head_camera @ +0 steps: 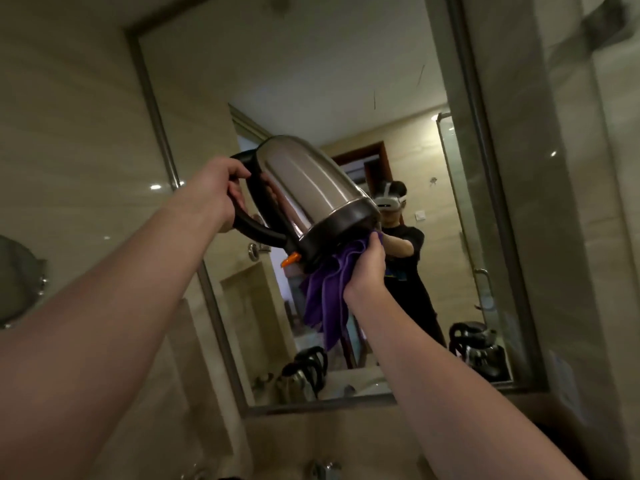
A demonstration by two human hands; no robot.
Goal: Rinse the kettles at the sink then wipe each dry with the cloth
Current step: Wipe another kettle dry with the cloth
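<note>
Steel kettle with black handle and base, held aloft mid-frame, tipped base toward lower right, purple cloth bunched against base, hanging down

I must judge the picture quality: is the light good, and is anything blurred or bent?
Head view: dim, warm light; bright streak reflections on the steel kettle; mirror frame lines tilt and bow, wide-angle; purple cloth and tap look soft; both hands, left hand and right hand, fairly sharp.

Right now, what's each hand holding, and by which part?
Left hand grips the steel kettle by its black handle. Right hand holds the purple cloth, bunched against the kettle's base.
</note>
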